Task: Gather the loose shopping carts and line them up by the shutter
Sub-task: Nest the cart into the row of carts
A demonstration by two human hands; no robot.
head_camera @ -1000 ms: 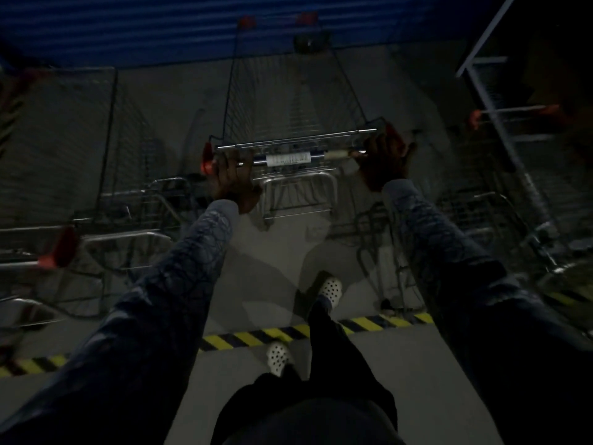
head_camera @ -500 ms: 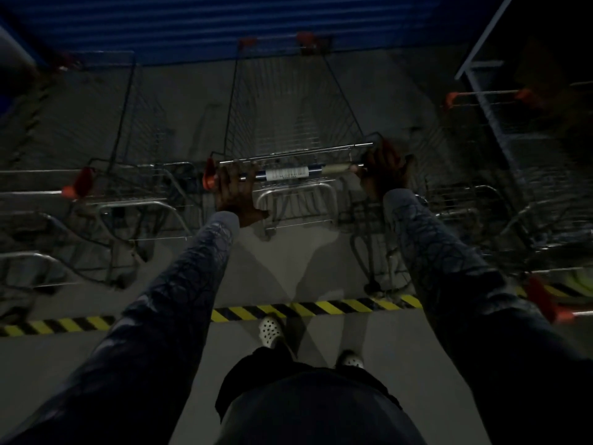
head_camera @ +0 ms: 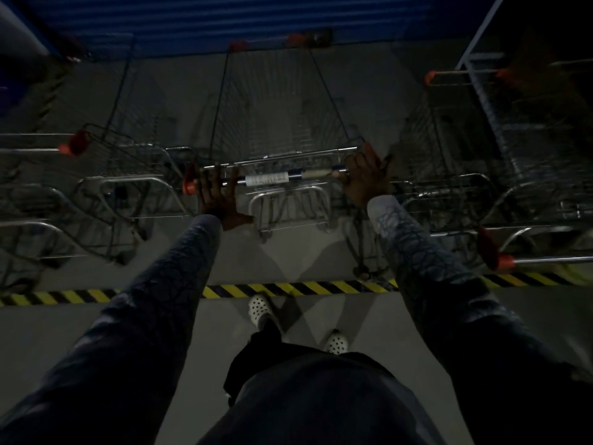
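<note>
A wire shopping cart (head_camera: 279, 117) stands straight ahead of me, its front end close to the foot of the blue shutter (head_camera: 224, 20). Its handle bar (head_camera: 266, 179) has a white label and orange end caps. My left hand (head_camera: 218, 194) lies over the left end of the bar with the thumb sticking out. At the right end of the bar, my right hand (head_camera: 365, 178) is wrapped around it. Both arms are stretched out in dark patterned sleeves.
More carts flank it: one on the left (head_camera: 122, 149) and one on the right (head_camera: 449, 139). An orange-capped cart handle (head_camera: 494, 252) juts in at the right. Yellow-black tape (head_camera: 288, 289) crosses the floor in front of my feet. A metal frame (head_camera: 481, 75) rises at the right.
The cart has rolled forward between the side carts toward the shutter. Both my feet now stand on the near side of the tape. Both hands stay on the handle.
</note>
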